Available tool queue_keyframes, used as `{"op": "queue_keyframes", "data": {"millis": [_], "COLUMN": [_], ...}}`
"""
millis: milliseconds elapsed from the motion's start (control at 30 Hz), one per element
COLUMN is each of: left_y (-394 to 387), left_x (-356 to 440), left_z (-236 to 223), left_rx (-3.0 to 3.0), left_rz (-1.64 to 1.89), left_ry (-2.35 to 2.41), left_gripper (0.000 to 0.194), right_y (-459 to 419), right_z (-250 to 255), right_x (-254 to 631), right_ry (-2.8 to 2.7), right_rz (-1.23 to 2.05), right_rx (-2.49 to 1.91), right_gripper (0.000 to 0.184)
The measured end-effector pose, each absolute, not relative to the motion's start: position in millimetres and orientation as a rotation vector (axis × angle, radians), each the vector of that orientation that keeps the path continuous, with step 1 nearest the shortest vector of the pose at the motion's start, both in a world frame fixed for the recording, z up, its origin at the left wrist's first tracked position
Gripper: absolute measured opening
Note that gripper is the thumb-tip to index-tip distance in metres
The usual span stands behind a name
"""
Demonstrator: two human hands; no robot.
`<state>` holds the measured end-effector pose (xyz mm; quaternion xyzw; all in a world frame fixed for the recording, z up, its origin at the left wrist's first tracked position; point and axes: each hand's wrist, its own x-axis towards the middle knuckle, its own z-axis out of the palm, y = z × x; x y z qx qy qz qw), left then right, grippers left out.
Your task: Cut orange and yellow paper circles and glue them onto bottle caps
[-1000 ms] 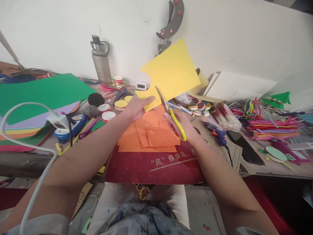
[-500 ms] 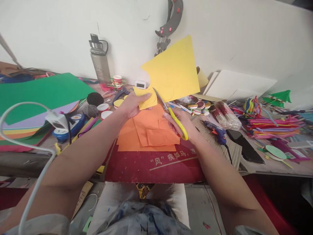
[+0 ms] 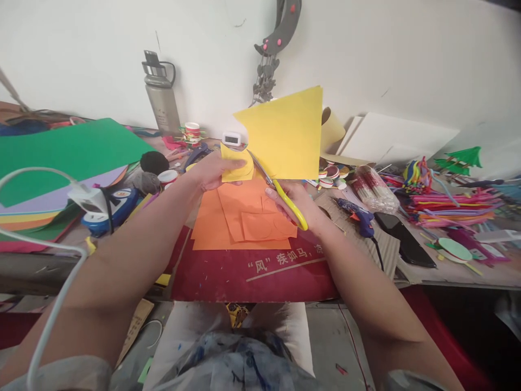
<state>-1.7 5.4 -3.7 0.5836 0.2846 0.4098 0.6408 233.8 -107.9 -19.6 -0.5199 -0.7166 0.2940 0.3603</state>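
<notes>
Craft workshop or similar work area. Long cluttered table [image 3: 285, 282] against a pale wall. Left: stacked coloured sheets, green [image 3: 77, 144] on top. Middle: orange paper [image 3: 207, 222] on a dark red board [image 3: 252, 277]. Right: glue gun [image 3: 360, 214] on corrugated cardboard [image 3: 380, 247], bundle of coloured craft stems [image 3: 453, 206]. White boards [image 3: 401, 136] lean on the wall, far right. Scraps lie on the floor [image 3: 328, 347].

So the shirt [image 3: 228, 364] is a kinda washed-out grey with blotchy dark blue patches, and the short sleeves [image 3: 83, 372] look pale grey. Below that it's off-white trousers [image 3: 283, 331], with a tiny blue fleck on the left leg.
</notes>
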Motion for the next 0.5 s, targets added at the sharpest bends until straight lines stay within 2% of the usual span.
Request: {"op": "queue_keyframes", "data": {"millis": [100, 333, 500], "left_y": [9.0, 14.8, 19.4], "left_x": [-5.7, -13.2, -14.0], "left_z": [-3.6, -7.6, -13.5], "left_rx": [1.345, 1.363, 1.399], "left_rz": [0.902, 0.796, 0.803], "left_ry": [0.645, 0.714, 0.734], "left_gripper": [0.037, 0.044, 0.035], "right_y": [-109.0, -107.7, -107.2], "right_z": [-19.7, -21.8, -22.5], "right_x": [233.2, 234.6, 233.2], "right_ry": [-1.848, -1.849, -1.856], "right_rz": [0.798, 0.901, 0.89], "right_rx": [-1.344, -1.372, -1.36], "right_gripper": [0.069, 0.068, 0.069]}}
